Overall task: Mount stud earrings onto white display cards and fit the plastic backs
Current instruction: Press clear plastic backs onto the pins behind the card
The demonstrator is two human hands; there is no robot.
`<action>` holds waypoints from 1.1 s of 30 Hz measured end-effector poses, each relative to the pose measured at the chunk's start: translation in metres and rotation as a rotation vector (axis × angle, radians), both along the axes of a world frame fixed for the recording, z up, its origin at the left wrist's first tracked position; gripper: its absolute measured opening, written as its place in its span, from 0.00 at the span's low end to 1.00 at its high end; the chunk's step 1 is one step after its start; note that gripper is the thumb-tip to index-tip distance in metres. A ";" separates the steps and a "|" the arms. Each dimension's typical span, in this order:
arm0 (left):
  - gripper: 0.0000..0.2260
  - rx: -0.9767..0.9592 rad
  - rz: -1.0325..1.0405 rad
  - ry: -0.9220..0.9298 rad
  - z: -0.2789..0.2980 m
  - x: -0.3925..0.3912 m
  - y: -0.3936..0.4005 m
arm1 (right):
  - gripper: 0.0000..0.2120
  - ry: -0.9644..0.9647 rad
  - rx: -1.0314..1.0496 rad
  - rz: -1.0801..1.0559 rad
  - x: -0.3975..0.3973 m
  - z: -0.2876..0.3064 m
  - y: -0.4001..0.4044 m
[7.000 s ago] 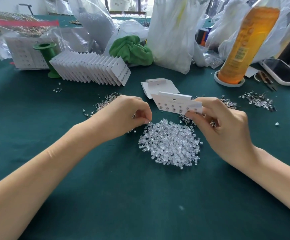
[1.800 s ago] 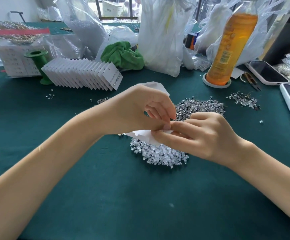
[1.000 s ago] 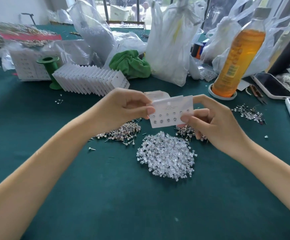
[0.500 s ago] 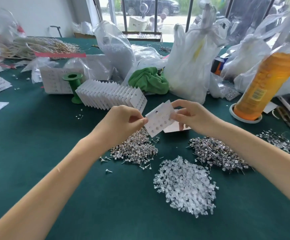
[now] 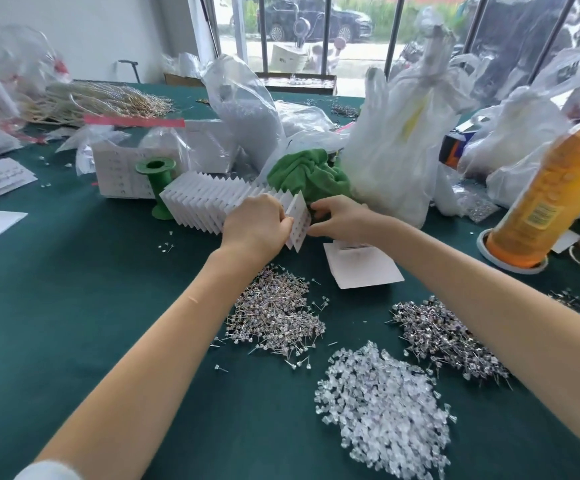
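Both hands hold a white display card [image 5: 299,223] with rows of studs at the right end of a leaning row of finished cards [image 5: 205,202]. My left hand [image 5: 257,226] grips the card's left edge; my right hand [image 5: 340,218] pinches its right side. Nearer me lie two heaps of stud earrings [image 5: 278,313] [image 5: 448,337] and a heap of clear plastic backs [image 5: 385,407]. Blank white cards [image 5: 361,268] lie flat just right of the hands.
A green spool [image 5: 156,181] and a box of cards [image 5: 118,171] stand left of the row. A green cloth [image 5: 309,174], white plastic bags [image 5: 396,147] and an orange bottle [image 5: 545,199] crowd the back and right. Dark green cloth table [image 5: 73,306].
Both hands have carried the filled card away from me and up to the right end of the row of cards. The camera view has tilted upward.
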State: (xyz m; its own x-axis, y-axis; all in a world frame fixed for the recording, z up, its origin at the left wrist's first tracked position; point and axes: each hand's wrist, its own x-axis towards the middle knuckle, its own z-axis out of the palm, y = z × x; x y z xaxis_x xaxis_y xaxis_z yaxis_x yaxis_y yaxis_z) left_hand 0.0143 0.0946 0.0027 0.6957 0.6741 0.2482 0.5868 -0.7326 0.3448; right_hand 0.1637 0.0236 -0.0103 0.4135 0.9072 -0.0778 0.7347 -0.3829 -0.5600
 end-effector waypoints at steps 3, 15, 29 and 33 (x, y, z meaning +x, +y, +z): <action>0.11 0.089 0.031 0.006 -0.001 0.002 -0.001 | 0.10 -0.064 -0.007 -0.013 -0.008 -0.002 0.000; 0.24 0.171 0.127 0.164 0.009 -0.001 0.005 | 0.38 -0.189 -0.043 -0.088 -0.014 -0.005 -0.004; 0.16 0.033 -0.532 0.249 0.017 0.002 -0.051 | 0.23 -0.687 -0.044 0.194 -0.015 0.010 -0.125; 0.21 0.101 -0.549 0.335 0.003 0.007 -0.056 | 0.20 -0.793 -0.035 0.206 -0.019 0.004 -0.128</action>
